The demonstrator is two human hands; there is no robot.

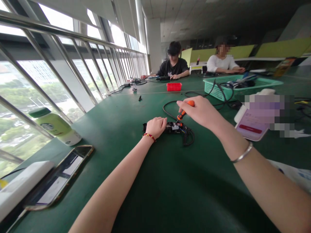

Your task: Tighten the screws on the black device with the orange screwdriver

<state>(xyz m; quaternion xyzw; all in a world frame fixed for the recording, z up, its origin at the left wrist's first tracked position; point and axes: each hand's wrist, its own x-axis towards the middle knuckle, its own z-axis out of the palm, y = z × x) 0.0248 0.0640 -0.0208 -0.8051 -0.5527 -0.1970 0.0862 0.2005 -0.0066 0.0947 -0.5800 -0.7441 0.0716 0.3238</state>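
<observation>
My left hand (156, 126) is closed over a small black electronic device (175, 128) with loose wires that lies on the green table (136, 155). My right hand (200, 111) grips an orange-and-black screwdriver (185, 111), held tilted with its tip down on the device. A black cable (170, 111) loops on the table behind the device. A red string bracelet is on my left wrist and a silver bangle on my right.
A phone (60, 176) and a white box (20, 186) lie at the near left, beside a green-capped bottle (56, 126). A red tray (174, 86) and a green basket (239, 85) stand further back. Two people sit at the far end. A railing runs along the left.
</observation>
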